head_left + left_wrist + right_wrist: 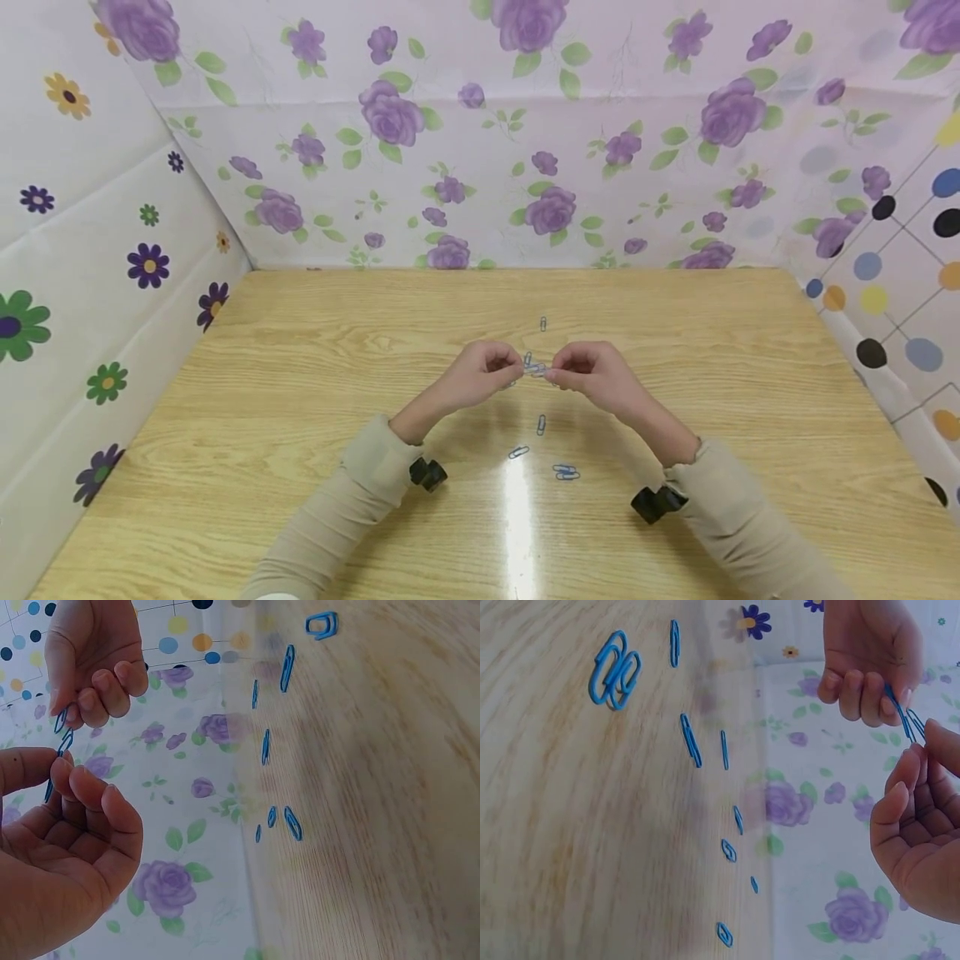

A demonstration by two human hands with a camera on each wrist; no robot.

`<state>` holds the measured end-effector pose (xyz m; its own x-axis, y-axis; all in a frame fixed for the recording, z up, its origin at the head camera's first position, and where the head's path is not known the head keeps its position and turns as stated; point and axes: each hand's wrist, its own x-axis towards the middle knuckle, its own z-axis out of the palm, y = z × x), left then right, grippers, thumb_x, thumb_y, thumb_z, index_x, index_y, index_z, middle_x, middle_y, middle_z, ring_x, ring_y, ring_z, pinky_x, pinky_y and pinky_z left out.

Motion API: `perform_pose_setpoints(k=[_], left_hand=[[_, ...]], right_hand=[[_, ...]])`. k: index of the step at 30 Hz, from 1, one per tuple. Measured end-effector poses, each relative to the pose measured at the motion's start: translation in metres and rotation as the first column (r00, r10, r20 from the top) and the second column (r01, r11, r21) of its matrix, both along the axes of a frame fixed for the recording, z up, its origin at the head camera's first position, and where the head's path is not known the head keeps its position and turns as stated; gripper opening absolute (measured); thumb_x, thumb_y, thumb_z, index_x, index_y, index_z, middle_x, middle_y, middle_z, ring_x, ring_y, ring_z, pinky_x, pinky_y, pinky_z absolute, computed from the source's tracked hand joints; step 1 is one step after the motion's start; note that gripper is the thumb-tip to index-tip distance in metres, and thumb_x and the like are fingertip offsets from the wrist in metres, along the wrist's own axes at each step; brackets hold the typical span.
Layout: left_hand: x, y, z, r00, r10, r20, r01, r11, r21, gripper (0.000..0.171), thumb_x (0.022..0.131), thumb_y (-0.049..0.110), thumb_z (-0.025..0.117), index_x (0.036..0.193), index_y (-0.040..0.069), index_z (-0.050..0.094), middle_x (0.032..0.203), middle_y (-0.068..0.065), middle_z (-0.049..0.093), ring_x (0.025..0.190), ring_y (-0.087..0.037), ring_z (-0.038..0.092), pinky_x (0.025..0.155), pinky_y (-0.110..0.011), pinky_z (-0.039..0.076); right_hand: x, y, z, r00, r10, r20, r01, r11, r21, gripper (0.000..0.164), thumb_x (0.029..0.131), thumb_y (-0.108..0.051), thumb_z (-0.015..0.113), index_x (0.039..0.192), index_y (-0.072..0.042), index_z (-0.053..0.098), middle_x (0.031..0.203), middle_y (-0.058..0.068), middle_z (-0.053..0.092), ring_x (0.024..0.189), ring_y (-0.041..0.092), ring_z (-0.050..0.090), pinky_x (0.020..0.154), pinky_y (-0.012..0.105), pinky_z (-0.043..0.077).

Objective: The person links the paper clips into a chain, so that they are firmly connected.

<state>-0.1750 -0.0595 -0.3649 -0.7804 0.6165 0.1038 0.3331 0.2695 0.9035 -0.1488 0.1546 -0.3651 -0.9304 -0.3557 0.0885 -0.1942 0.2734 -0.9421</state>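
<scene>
Both hands meet above the middle of the table, fingertips facing each other. My left hand pinches one blue paper clip between thumb and fingers. A second blue paper clip is pinched by my right hand. The inner ends of these two clips overlap in the gap between the fingertips; I cannot tell whether they are linked. In the left wrist view, the right hand is at the top, its other fingers curled in.
Loose blue paper clips lie scattered on the wooden table: one farther back, one nearer me, a tilted one, and an overlapping pair. A flowered cloth hangs behind the table, with patterned sheets on both sides.
</scene>
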Motion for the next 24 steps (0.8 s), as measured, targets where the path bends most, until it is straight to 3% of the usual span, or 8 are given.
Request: perform_pose_setpoints(k=[7,11,17,24], left_hand=[[0.0,0.0,0.0,1.0,-0.01,0.006,0.01,1.0,0.004,0.013,0.09,0.004,0.051,0.082,0.0,0.06,0.067,-0.004,0.051,0.057,-0.01,0.042,0.053,-0.022,0.037],[0.001,0.0,0.002,1.0,-0.021,0.014,0.021,1.0,0.007,0.014,0.091,0.005,0.05,0.083,-0.001,0.059,0.068,-0.006,0.05,0.057,-0.011,0.042,0.052,-0.022,0.036],[0.002,-0.002,0.003,0.998,-0.056,0.019,0.055,0.998,0.044,0.014,0.092,0.005,0.048,0.084,-0.002,0.058,0.068,-0.003,0.047,0.058,-0.011,0.04,0.052,-0.022,0.035],[0.004,-0.001,0.003,0.998,-0.069,0.0,0.069,0.996,0.056,0.013,0.091,0.003,0.047,0.083,-0.002,0.057,0.069,-0.002,0.047,0.059,-0.01,0.041,0.054,-0.021,0.036]], right_hand=[[0.0,-0.006,-0.003,1.0,-0.007,-0.028,0.007,1.0,-0.007,0.012,0.086,-0.011,0.063,0.082,0.0,0.061,0.078,0.023,0.058,0.061,0.015,0.051,0.056,0.027,0.044],[-0.001,-0.007,-0.003,0.998,-0.037,-0.048,0.038,0.999,0.011,0.011,0.086,-0.01,0.063,0.081,-0.001,0.061,0.077,0.02,0.059,0.061,0.016,0.053,0.057,0.031,0.046],[-0.001,-0.008,-0.003,0.996,-0.067,-0.062,0.069,0.997,0.027,0.011,0.086,-0.01,0.063,0.08,-0.001,0.06,0.075,0.017,0.059,0.06,0.015,0.052,0.055,0.025,0.043],[0.012,-0.013,0.015,0.994,-0.078,-0.081,0.081,0.996,0.031,0.009,0.086,-0.002,0.06,0.079,0.003,0.059,0.073,0.019,0.058,0.059,0.012,0.051,0.054,0.023,0.042]])
